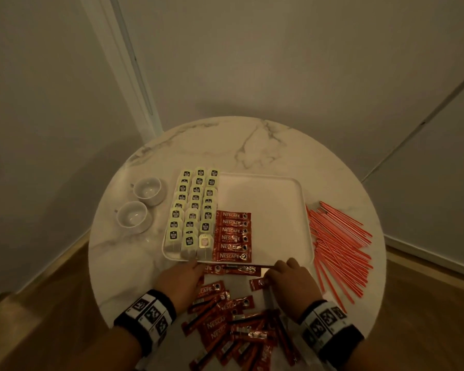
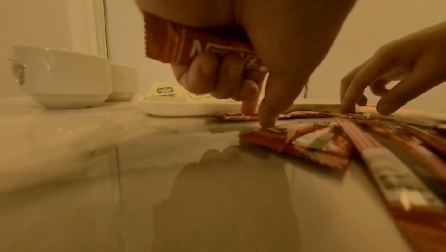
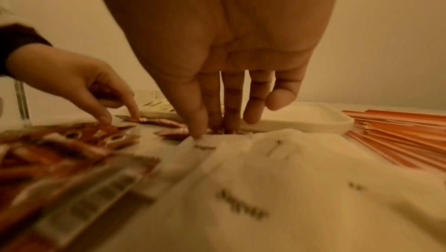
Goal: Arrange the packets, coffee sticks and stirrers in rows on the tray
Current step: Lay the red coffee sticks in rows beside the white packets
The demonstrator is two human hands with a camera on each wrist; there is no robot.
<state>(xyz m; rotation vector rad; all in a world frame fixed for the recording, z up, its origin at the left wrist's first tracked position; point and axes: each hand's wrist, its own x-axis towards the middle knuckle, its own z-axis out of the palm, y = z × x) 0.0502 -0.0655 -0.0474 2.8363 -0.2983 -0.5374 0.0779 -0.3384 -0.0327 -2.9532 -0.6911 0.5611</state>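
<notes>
A: Where did things stand?

B: The tray [image 1: 304, 210] sat mid-table, tea packets [image 1: 193, 210] in rows on its left part, six coffee sticks [image 1: 232, 235] stacked as a column beside them. The loose sticks [image 1: 233, 325] lay heaped on the table just in front of the tray, and the stirrers [image 1: 340, 245] fanned out on the table to its right, untouched.

A: And the hands?

B: The left hand [image 2: 241, 50] had its lower fingers curled round one stick [image 2: 198, 50] against the palm, while its index and thumb reached down to sticks on the table. The right hand [image 3: 217, 46] was spread, straight fingertips [image 3: 200, 132] pressing on a stick near the tray's front rim; it gripped nothing that I could see.

A: What could have gone wrong?

B: I'd judge the palmed stick the weak point. Reaching for a second with the same hand could loosen it. The foil looked slick on polished marble, so a pressed stick might skate rather than lift. And a hand crossing the front rim could nudge the laid column askew, or shove the tray.
</notes>
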